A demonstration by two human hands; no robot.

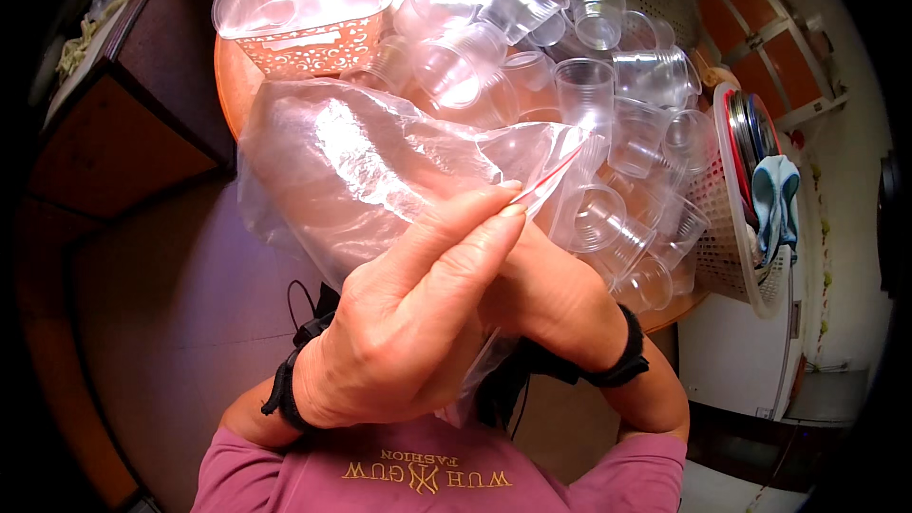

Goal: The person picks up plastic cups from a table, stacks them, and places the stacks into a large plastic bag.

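My left hand (410, 310) pinches the edge of a clear plastic bag (285, 157) between thumb and fingertip. A thin red strip (552, 172) runs along that edge from the pinch up to the right. The bag spreads out to the left, wrinkled and shiny. Behind my left hand lies my right hand (563, 292), with its wrist crossing in from the right. Its fingers are hidden, so its grip does not show. Several clear plastic cups (526, 0) lie tumbled beyond and to the right of my hands, some on their sides.
An orange patterned plastic basket (313, 50) at the back left holds more clear cups. At the right edge of the round table (229, 100) stands a white perforated basket (719, 228) with metal lids and a light-blue cloth (775, 192). A dark cabinet (121, 135) stands at the left.
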